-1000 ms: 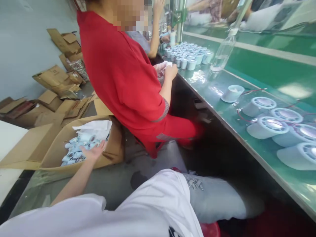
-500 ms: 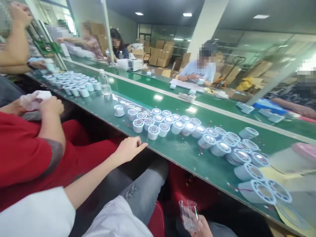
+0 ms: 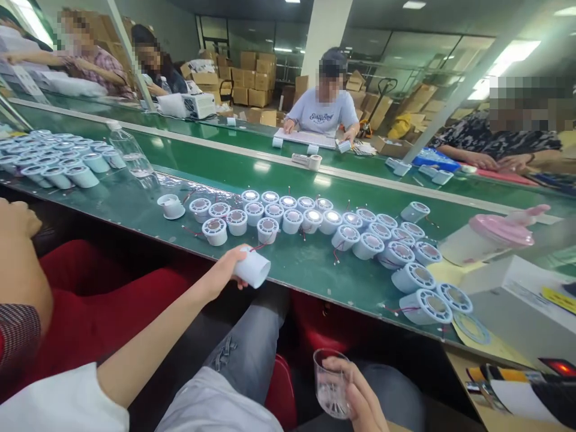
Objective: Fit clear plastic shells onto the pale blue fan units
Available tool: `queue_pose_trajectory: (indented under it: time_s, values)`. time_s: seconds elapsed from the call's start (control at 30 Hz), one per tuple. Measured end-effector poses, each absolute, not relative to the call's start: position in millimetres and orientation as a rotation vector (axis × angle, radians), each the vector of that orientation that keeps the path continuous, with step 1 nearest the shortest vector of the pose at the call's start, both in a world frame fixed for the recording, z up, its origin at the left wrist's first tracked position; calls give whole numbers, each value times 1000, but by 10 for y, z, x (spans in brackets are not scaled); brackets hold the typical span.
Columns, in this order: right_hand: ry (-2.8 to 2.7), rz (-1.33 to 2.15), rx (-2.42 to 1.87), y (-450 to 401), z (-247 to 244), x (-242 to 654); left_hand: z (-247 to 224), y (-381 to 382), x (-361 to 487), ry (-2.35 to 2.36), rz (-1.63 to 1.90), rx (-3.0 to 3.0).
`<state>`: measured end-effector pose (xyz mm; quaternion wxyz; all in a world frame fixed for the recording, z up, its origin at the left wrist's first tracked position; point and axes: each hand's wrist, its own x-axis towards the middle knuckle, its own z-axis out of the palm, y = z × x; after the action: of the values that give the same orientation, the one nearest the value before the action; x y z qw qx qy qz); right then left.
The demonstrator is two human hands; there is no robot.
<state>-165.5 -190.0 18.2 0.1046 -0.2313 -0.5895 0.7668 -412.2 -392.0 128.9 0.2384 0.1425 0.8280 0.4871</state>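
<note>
My left hand (image 3: 227, 268) is closed around a white cylindrical part (image 3: 252, 267), held tilted at the front edge of the green table (image 3: 310, 273). Red wires run from that part. Low in the view, my right hand (image 3: 360, 393) grips a clear plastic cup (image 3: 332, 384) above my lap. Several similar white cylinders with slotted round tops (image 3: 267, 230) stand in rows on the table, some with red wires. One white piece with a flange (image 3: 171, 206) sits at the left end of these rows.
A clear bottle (image 3: 132, 153) leans in view beside another group of cylinders (image 3: 58, 159). At right are a pink-lidded cup (image 3: 490, 234) and a white box (image 3: 522, 300). A person in a red garment (image 3: 112, 276) sits at left; a person in a light shirt (image 3: 321, 114) sits opposite.
My left hand has taken hold of a white cylinder and tilted it at the table edge. The view has turned to the right. The clear cup stays in my right hand.
</note>
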Motion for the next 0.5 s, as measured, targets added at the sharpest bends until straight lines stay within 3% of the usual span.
queue_pose_trajectory:
  time_s: [0.17,0.3,0.4,0.5]
  values:
    - [-2549,1145,-42,-2030,716,-1802,1095,-3641,-3751,1637,1210,475]
    - [-2680,510,-73,-2011,942,-1918,1061,-3390,-3595,1381,1007,625]
    - [-2795,588,-182,-1938,977,-1906,1148,-3314,-3543,1556,897,985]
    - [-2754,1061,-228,-1888,982,-1842,1179,-3307,-3505,1820,942,1268]
